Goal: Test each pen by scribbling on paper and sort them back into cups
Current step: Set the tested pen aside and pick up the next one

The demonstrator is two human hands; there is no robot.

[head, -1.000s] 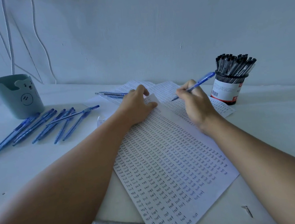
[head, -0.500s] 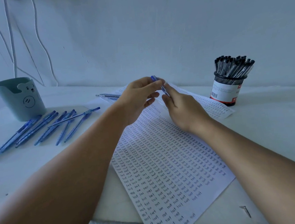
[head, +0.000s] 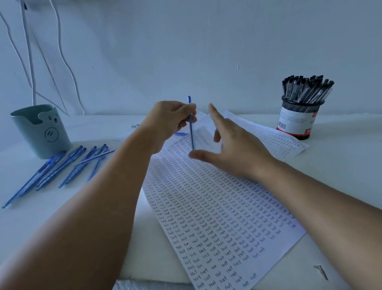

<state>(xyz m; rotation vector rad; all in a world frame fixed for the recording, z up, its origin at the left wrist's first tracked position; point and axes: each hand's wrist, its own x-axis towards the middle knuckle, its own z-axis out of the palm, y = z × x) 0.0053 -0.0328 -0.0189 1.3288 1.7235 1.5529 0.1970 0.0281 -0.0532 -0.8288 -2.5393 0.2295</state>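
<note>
Half a second back both hands were meeting around the slim blue plastic pen (head: 191,122); now the left hand (head: 167,123) is pinching it alone, holding it upright above the far end of the white sheet of paper covered in rows of small handwritten words (head: 218,211), while the right hand (head: 231,150) is drawing away with fingers spread and gripping nothing, its thumb just under the pen's lower end. Compared with a second ago, the pen is no longer writing on the sheet.

Judging by its thin barrel, the pen is light, stiff and somewhat slick, so a fingertip pinch near the middle of the barrel looks like the secure hold.

Loose blue pens (head: 57,169) are lying in a fan on the white table (head: 358,166), just in front of the pale green bear-faced cup (head: 41,131); the black mesh cup with a white label (head: 297,120) is standing packed with dark-capped pens at the right.

Which fingers are closing on the barrel is partly hidden by the knuckles, and whether the tip is extended is too small to tell. More blue pens beyond the left hand are mostly covered.
</note>
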